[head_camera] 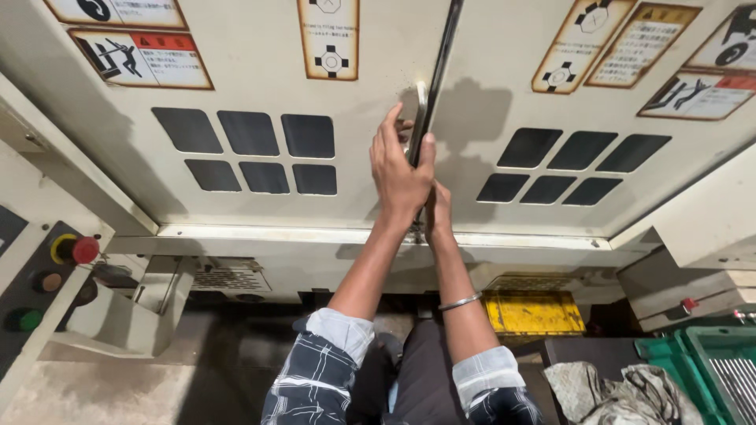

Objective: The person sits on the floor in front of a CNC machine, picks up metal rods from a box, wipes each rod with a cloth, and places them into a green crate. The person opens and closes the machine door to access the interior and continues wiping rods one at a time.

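Observation:
Two cream machine doors (260, 94) meet at a dark vertical seam, each with dark window panes and warning stickers. A metal handle (420, 102) stands at the seam. My left hand (400, 169) wraps its fingers around this handle. My right hand (438, 211) reaches up just below and behind the left hand, mostly hidden by it, near the doors' lower edge; whether it holds anything is hidden. A metal bangle (460, 301) sits on my right forearm. Both plaid sleeves are rolled up.
A control panel (31, 275) with a red button on a yellow ring, a brown button and a green button stands at the left. A yellow plate (534, 312) lies below the doors. A green crate (713, 370) and crumpled rags (610, 393) are at the lower right.

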`<control>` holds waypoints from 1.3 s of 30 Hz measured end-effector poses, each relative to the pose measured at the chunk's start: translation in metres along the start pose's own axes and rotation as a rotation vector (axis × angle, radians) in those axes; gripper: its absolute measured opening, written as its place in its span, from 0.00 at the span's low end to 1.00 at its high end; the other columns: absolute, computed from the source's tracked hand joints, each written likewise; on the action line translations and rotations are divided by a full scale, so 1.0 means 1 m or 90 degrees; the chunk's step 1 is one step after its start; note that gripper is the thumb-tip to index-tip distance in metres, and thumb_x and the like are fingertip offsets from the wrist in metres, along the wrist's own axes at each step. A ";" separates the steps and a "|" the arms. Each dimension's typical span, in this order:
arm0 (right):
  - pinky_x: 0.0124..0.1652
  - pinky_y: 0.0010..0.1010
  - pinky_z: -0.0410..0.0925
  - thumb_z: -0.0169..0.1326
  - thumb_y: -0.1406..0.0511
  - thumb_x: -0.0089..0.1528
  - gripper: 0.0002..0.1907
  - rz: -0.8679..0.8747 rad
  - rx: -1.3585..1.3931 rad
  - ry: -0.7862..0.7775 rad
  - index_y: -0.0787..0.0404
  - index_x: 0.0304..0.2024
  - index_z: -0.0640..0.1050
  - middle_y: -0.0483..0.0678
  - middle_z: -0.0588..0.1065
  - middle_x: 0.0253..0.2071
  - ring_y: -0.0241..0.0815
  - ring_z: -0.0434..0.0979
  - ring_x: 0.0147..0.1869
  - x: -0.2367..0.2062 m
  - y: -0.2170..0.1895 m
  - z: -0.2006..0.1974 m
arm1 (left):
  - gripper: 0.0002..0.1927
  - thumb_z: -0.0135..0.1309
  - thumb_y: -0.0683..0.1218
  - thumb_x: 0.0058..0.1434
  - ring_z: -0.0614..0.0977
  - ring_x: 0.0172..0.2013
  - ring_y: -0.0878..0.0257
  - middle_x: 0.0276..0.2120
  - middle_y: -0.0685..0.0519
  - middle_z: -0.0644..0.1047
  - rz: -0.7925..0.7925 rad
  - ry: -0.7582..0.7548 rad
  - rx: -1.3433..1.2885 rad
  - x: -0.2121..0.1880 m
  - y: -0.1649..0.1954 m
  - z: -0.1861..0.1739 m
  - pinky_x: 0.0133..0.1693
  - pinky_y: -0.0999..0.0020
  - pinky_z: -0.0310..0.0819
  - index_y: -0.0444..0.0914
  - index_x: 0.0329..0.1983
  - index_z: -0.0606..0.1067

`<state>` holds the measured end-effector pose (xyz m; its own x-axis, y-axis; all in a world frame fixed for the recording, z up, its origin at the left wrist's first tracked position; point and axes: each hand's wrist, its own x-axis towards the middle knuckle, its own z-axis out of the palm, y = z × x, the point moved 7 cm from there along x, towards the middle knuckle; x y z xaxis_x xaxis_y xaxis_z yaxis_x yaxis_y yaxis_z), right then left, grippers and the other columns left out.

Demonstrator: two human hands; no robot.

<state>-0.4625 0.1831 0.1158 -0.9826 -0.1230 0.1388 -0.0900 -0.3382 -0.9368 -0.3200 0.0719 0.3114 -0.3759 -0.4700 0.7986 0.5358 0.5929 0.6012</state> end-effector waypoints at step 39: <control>0.23 0.26 0.49 0.48 0.51 0.73 0.23 -0.154 0.136 -0.047 0.55 0.27 0.66 0.35 0.60 0.21 0.27 0.55 0.22 0.004 0.013 0.004 | 0.25 0.41 0.59 0.71 0.61 0.24 0.71 0.21 0.60 0.63 -0.227 -0.161 -0.452 0.021 -0.070 0.079 0.28 0.71 0.52 0.36 0.26 0.67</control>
<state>-0.4673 0.1742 0.1061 -0.9218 -0.0804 0.3793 -0.2754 -0.5527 -0.7865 -0.4246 0.0721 0.2880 -0.7260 -0.3401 0.5977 0.6704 -0.1564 0.7253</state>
